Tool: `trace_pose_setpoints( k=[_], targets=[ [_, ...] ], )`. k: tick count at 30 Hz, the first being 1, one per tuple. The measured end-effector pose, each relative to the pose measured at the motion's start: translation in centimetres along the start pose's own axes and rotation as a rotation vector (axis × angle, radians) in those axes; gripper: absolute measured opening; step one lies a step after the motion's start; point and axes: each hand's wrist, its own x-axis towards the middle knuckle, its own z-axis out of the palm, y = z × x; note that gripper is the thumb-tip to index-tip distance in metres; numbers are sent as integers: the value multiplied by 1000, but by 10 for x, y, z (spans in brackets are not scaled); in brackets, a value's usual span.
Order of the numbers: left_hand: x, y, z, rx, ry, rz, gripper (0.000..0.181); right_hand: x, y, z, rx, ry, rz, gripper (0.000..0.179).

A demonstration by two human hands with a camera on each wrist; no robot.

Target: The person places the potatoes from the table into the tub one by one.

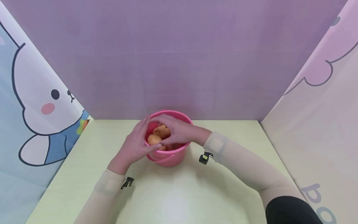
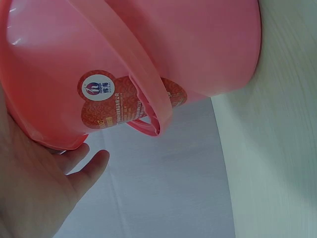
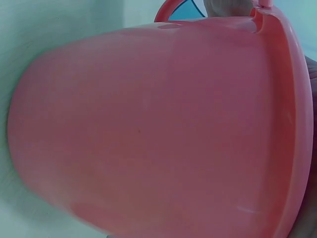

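A pink bucket (image 1: 171, 158) stands upright on the table with several rounded orange-brown things (image 1: 162, 132) inside; their kind is unclear. At its left rim is my left hand (image 1: 136, 144), with the thumb over the front of the opening and the fingers along the left side. In the left wrist view, two extended fingers show beside the rim. My right hand (image 1: 176, 129) reaches over the opening from the right, its fingers toward the far left rim and its thumb above the things inside. I see nothing held in either hand. The right wrist view mostly shows the bucket's side (image 3: 143, 129).
The bucket's handle (image 2: 133, 54) hangs down against its outside. Behind the pale table (image 1: 173, 193) rises a purple backdrop (image 1: 173, 62). Printed panels (image 1: 42, 124) line the left and right sides. Each wrist carries a small black camera (image 1: 205, 158).
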Motion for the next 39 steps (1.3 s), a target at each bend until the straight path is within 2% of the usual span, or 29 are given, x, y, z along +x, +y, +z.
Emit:
trace_pose_setpoints(
  k=[13,20,25,32,36,39],
  targets=[
    [1,0,-1,24,-11,7,125,-3,2,-5,-6,20,10,88],
    [1,0,-2,15,-8,6,124,-10,-1,-11,70,57,39,83],
    [1,-2,-1,1,3,16,125,-22,2,-19,131,94,86,73],
    [1,-3,-1,6,11,20,127,-43,14,-33,28,184,58,63],
    [1,-3,-1,1,13,16,127,-60,19,-42,25,233,42,59],
    [0,-3,-1,-3,15,15,127,-75,22,-48,27,273,67,59]
  ],
)
